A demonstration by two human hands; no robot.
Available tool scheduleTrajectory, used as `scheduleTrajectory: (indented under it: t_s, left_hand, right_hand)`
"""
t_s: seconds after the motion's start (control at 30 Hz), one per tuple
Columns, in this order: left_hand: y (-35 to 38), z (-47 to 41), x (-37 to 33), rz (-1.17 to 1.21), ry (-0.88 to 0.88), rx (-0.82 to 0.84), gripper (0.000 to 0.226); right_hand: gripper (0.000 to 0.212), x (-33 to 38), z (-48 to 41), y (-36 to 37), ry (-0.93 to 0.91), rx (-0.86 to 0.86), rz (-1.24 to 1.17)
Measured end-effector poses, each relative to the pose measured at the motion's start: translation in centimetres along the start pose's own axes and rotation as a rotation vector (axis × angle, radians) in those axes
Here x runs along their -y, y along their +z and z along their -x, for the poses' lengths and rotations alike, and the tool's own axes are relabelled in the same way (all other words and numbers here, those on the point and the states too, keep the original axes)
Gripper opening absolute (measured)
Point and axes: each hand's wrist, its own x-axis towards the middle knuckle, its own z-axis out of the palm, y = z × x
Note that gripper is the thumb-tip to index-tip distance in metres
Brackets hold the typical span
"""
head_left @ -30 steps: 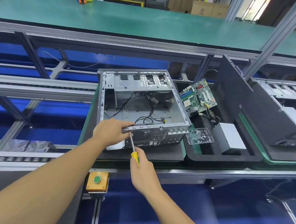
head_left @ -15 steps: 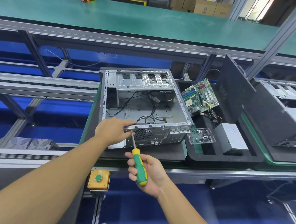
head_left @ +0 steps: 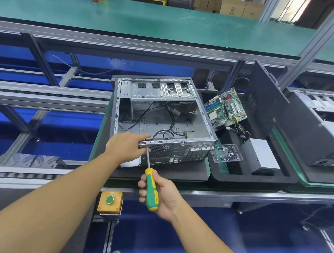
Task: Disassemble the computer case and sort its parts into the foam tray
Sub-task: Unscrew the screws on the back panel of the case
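Open case (head_left: pixel 162 124), tray (head_left: pixel 232 179) just to its right.
Left hand (head_left: pixel 127 145) grip holds the case's near rim; right hand (head_left: pixel 163 196) grip wraps a screwdriver (head_left: pixel 151 191), tip at that rim.

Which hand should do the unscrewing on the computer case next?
The right hand. It grips the screwdriver, whose tip sits at the top rear edge of the case. The left hand holds that edge beside the tip, so it is probably best used for steadying.
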Motion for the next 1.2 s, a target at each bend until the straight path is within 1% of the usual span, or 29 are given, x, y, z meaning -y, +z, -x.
scheduleTrajectory:
  t_s: [0.13, 0.27, 0.33, 0.4, 0.43, 0.47, 0.5, 0.53, 0.6, 0.67, 0.7, 0.77, 0.83, 0.9, 0.97, 1.03, 1.1, 1.2]
  left_hand:
    - [-0.1, 0.0, 0.0, 0.013, 0.011, 0.007, 0.039]
    - [0.0, 0.0, 0.0, 0.040, -0.009, 0.013, 0.038]
    - [-0.1, 0.0, -0.1, 0.044, -0.020, 0.013, 0.038]
    - [-0.1, 0.0, -0.1, 0.044, -0.024, 0.018, 0.037]
    - [-0.2, 0.0, -0.1, 0.044, -0.024, 0.022, 0.037]
    - [-0.2, 0.1, -0.1, 0.044, -0.025, 0.027, 0.037]
    - [-0.2, 0.0, -0.1, 0.045, -0.026, 0.032, 0.037]
    - [-0.2, 0.0, -0.1, 0.048, -0.028, 0.038, 0.038]
    - [-0.2, -0.1, 0.0, 0.047, -0.025, 0.045, 0.038]
    - [-0.1, -0.1, 0.1, 0.052, -0.020, 0.050, 0.040]
    - [-0.1, -0.2, 0.1, 0.055, -0.020, 0.049, 0.040]
    - [0.0, -0.2, 0.2, 0.054, -0.019, 0.051, 0.040]
    - [0.0, -0.3, 0.2, 0.049, -0.014, 0.055, 0.040]
    - [0.0, -0.3, 0.3, 0.055, -0.011, 0.053, 0.040]
    - [0.0, -0.3, 0.3, 0.066, -0.005, 0.055, 0.040]
    - [0.1, -0.3, 0.3, 0.069, -0.001, 0.053, 0.040]
    - [0.1, -0.4, 0.4, 0.077, -0.005, 0.047, 0.041]
    - [0.2, -0.4, 0.4, 0.093, -0.010, 0.060, 0.043]
  right_hand:
    - [0.041, -1.0, -0.4, 1.9, -0.026, -0.181, 0.060]
    - [0.040, -0.9, -0.5, 1.7, -0.061, -0.315, 0.186]
    - [0.034, -0.6, -0.3, 1.3, -0.134, -0.381, 0.355]
    - [0.029, -0.2, -0.1, 0.9, -0.213, -0.451, 0.623]
    - [0.027, -0.1, -0.1, 0.8, -0.230, -0.469, 0.725]
    - [0.025, 0.0, -0.1, 0.9, -0.226, -0.473, 0.777]
    - [0.025, 0.4, 0.0, 1.1, -0.186, -0.463, 0.761]
    - [0.026, 0.9, 0.1, 1.5, -0.107, -0.431, 0.670]
    - [0.034, 2.4, 0.7, 2.0, 0.088, -0.286, 0.435]
    - [0.040, 3.3, 1.3, 1.7, 0.168, -0.145, 0.329]
    - [0.039, 3.4, 1.5, 1.5, 0.166, -0.108, 0.319]
    - [0.030, 3.0, 1.5, 1.1, 0.121, -0.083, 0.326]
    - [0.015, 2.4, 1.2, 0.8, 0.033, -0.107, 0.347]
    - [0.011, 1.8, 0.8, 0.6, -0.021, -0.161, 0.410]
    - [0.014, 1.4, 0.6, 0.3, -0.042, -0.204, 0.497]
    - [0.016, 1.4, 0.6, 0.2, -0.039, -0.206, 0.517]
    - [0.024, 1.8, 0.7, 0.5, 0.029, -0.190, 0.476]
    - [0.044, 2.9, 1.2, 0.6, 0.169, -0.092, 0.418]
